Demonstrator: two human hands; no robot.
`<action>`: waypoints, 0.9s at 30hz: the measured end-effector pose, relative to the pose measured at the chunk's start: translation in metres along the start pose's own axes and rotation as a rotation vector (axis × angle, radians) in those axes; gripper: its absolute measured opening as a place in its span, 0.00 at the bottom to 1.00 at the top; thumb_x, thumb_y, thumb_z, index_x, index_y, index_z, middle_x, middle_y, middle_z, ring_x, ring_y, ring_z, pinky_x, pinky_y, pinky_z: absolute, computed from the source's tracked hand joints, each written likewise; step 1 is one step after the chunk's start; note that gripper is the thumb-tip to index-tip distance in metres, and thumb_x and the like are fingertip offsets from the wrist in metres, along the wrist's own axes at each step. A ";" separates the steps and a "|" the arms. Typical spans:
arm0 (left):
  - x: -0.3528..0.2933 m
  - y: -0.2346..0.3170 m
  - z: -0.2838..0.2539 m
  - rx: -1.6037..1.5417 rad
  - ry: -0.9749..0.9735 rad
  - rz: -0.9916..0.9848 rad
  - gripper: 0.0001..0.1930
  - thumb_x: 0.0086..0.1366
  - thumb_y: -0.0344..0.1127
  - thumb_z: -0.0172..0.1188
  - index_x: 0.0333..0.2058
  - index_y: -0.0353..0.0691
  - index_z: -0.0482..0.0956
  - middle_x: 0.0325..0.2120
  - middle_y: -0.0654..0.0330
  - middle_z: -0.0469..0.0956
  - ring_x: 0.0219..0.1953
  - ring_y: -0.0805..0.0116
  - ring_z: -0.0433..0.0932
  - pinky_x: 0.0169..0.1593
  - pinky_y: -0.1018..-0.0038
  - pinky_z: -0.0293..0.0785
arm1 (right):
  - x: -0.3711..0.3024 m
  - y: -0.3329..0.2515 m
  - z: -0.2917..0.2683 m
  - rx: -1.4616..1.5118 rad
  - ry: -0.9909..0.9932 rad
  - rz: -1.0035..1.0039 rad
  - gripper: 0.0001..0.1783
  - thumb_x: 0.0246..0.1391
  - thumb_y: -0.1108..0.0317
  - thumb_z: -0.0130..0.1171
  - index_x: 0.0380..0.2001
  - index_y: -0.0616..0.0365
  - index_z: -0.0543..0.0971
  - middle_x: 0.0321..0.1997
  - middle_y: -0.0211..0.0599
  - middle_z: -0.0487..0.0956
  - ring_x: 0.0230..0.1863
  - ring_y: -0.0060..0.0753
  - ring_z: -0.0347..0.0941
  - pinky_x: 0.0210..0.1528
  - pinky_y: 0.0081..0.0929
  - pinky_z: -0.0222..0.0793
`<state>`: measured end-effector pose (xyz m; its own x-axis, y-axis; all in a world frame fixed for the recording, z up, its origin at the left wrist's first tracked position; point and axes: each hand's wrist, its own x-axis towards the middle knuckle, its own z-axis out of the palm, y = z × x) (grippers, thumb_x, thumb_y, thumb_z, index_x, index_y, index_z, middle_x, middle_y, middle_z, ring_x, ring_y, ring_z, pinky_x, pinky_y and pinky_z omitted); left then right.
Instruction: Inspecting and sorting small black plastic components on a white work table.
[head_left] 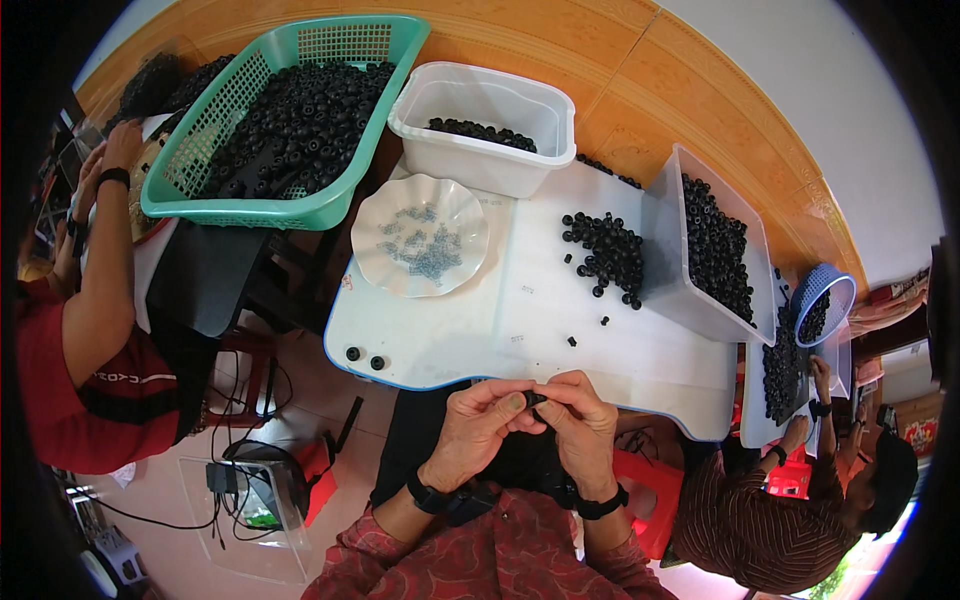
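Close above my lap, just off the table's near edge, my left hand (468,432) and my right hand (584,438) meet at the fingertips. Between them they pinch a small black rounded part (534,398), mostly covered by the fingers. Two black round parts, a left one (353,354) and a right one (377,363), rest near the front left corner of the white table (450,345). Behind them a scalloped white plate (370,265) carries many tiny clear-bluish pieces (436,252). A loose pile of black round parts (608,248) spreads across the table ahead of my right hand.
A green basket (290,212) full of black parts stands at the far left. One white bin (455,165) sits behind the plate; another (680,270) tilts toward the right. Co-workers sit on both sides, a red sleeve (50,350) left and a striped shirt (760,520) right.
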<state>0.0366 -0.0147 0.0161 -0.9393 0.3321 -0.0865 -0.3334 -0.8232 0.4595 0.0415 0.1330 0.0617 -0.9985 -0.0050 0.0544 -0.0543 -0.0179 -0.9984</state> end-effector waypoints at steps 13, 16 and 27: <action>0.001 -0.003 0.001 -0.010 0.078 0.010 0.10 0.68 0.28 0.55 0.46 0.31 0.77 0.32 0.57 0.79 0.33 0.70 0.81 0.41 0.66 0.85 | 0.003 -0.001 0.003 0.008 -0.021 -0.015 0.13 0.53 0.83 0.59 0.42 0.61 0.82 0.40 0.31 0.73 0.40 0.21 0.71 0.43 0.15 0.67; 0.001 -0.003 -0.001 0.010 0.103 0.021 0.10 0.67 0.28 0.56 0.44 0.31 0.78 0.32 0.57 0.79 0.32 0.70 0.80 0.40 0.67 0.85 | 0.002 0.000 0.003 -0.044 -0.011 -0.014 0.13 0.53 0.83 0.59 0.42 0.62 0.82 0.40 0.31 0.73 0.40 0.20 0.71 0.42 0.15 0.68; -0.004 0.008 0.005 0.163 0.093 0.006 0.12 0.67 0.22 0.54 0.48 0.28 0.77 0.36 0.54 0.79 0.36 0.69 0.81 0.45 0.69 0.84 | 0.002 -0.009 0.008 -0.208 0.012 -0.087 0.10 0.54 0.83 0.58 0.40 0.63 0.82 0.39 0.31 0.73 0.39 0.21 0.71 0.40 0.16 0.68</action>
<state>0.0383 -0.0202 0.0246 -0.9472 0.2772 -0.1611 -0.3172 -0.7374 0.5964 0.0404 0.1248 0.0708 -0.9899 -0.0010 0.1417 -0.1393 0.1891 -0.9720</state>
